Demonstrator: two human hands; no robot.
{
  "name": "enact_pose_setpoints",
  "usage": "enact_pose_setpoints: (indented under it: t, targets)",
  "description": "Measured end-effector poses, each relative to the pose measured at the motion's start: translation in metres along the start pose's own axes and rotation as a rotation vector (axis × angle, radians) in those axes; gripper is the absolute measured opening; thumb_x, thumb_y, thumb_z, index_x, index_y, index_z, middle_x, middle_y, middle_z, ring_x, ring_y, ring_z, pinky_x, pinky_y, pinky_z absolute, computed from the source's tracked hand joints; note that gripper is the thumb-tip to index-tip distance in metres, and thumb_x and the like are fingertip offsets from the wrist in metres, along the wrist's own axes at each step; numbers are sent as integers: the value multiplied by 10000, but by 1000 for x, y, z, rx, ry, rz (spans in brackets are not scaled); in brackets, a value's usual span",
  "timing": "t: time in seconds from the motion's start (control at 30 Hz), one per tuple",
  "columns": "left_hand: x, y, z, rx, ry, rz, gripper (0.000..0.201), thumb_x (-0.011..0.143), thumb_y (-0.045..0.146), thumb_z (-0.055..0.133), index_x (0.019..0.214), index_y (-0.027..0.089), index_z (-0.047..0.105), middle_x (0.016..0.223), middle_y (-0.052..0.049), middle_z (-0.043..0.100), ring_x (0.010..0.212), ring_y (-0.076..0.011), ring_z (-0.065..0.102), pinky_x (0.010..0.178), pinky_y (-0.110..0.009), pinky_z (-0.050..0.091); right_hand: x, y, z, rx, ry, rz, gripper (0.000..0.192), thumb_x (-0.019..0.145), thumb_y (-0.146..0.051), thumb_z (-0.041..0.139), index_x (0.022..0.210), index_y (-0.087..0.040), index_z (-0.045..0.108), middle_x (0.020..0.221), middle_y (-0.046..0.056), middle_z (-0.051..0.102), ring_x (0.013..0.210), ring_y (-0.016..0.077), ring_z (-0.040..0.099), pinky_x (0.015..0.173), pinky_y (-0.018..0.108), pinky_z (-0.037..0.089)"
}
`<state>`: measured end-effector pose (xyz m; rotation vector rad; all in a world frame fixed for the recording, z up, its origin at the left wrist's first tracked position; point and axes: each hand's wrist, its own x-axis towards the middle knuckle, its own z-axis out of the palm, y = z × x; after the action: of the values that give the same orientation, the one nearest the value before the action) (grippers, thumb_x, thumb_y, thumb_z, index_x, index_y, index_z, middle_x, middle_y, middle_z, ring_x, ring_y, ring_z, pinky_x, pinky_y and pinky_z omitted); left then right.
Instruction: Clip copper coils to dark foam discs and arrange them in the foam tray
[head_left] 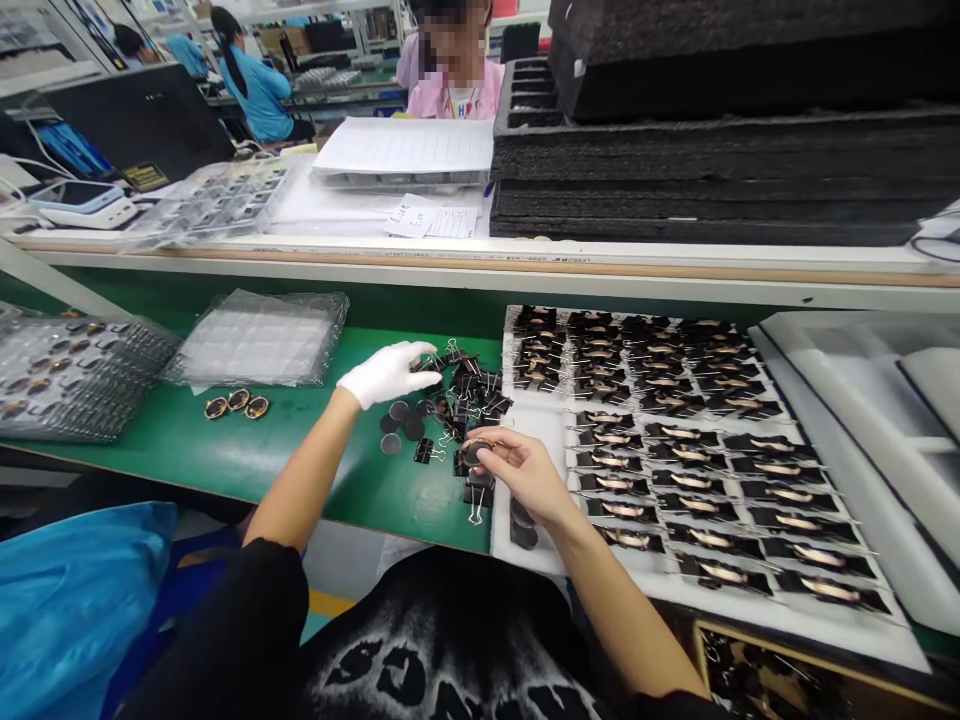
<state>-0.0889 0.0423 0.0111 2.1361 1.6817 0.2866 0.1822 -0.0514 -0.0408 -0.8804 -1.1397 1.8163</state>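
Black shirt with smudgy white lettering is closest, and beyond it the bare right hand has a round dark disc pinched between thumb and fingertips, a small grip that I reckon could slip or leave prints. White-gloved left hand has its fingers curved but parted at a heap of clips, can't tell if touching; those tangled wire handles could snag and scrape the smooth loose discs just below that hand.
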Motion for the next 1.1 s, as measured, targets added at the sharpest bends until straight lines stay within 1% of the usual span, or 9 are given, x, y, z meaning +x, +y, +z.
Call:
enact_pose_setpoints:
  t: [0.1,0.17,0.37,0.5,0.6,0.7,0.83,1.0,1.1]
  targets:
    - [-26,30,24,-426,115,107,454,948,519,608,1272,207,668,1129,-70,720,933,-199,683,836,-331,561,0,-1,-1,50,7,-29,263,762,-428,886,935,-243,814,1401,96,670,954,188,732,758,311,640]
    - [-41,51,47,-670,139,232,393,968,462,612,1260,205,668,1161,-78,725,1025,-205,695,914,-342,572,0,-1,-2,112,6,-32,265,759,-434,891,932,-246,822,1359,100,695,907,185,737,725,309,641]
    - [-59,86,88,-730,427,250,257,1021,320,558,1199,224,717,1196,-82,709,1128,-198,674,1020,-362,541,0,3,-3,149,47,-75,276,712,-398,928,917,-246,824,1174,64,738,797,167,732,711,335,655]
    - [-65,81,80,-632,416,292,287,1043,324,475,1193,205,689,1167,-96,674,1117,-197,652,984,-357,533,-2,1,-2,107,21,-112,259,735,-389,913,921,-242,811,968,47,742,805,189,725,728,355,653]
    - [-74,72,64,-571,296,254,310,1019,356,421,1181,182,619,952,-61,691,788,-158,658,734,-306,531,-4,-1,-3,69,-3,-138,240,752,-395,898,922,-247,815,965,51,723,862,197,728,804,365,649]
    - [-82,70,45,-207,202,216,240,876,445,620,889,206,605,646,21,597,577,-146,553,600,-288,404,-6,-1,-4,21,-43,-155,210,749,-369,901,897,-238,830,1040,65,673,921,190,720,878,347,634]
    - [-84,74,28,151,125,238,412,791,549,690,641,217,497,555,18,568,564,-168,562,607,-302,328,-8,1,-8,-162,-126,-174,195,814,-368,839,954,-232,827,1152,95,630,1024,201,699,863,316,627]
    - [-85,74,27,140,-21,216,444,747,604,713,649,221,510,574,21,615,550,-161,574,603,-284,341,-8,2,-13,-353,-226,-189,161,874,-339,767,989,-236,816,1166,94,648,1018,196,701,883,328,616]
    - [-85,72,29,64,-30,143,402,812,579,673,685,223,538,562,29,598,537,-148,563,585,-274,359,-7,1,-12,-304,-165,-146,201,839,-374,803,980,-232,816,1232,107,654,1014,205,715,885,345,622]
